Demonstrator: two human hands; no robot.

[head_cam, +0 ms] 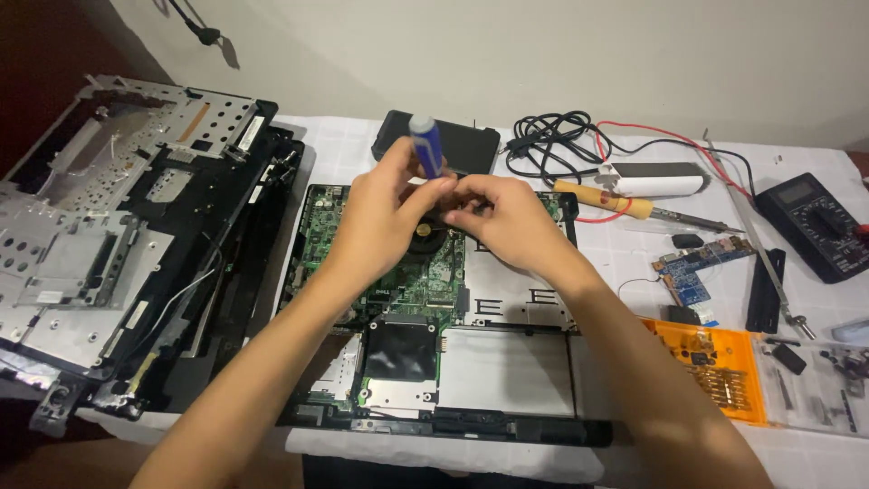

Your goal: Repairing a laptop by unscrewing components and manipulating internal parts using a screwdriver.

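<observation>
Screwdriver [425, 143] with a blue handle stands upright over the green circuit board [389, 263] of the opened laptop base [507, 371] on the bench [634, 263], left hand [385, 217] closed around it, right hand [502, 217] pinching narrow beside its tip, orange case [724, 362] lying right.

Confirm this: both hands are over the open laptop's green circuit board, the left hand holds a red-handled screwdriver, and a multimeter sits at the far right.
Not quite: the screwdriver handle is blue, not red, as the head view shows. The rest stands: both the left hand and right hand are over the green circuit board, and the multimeter sits far right.
</observation>
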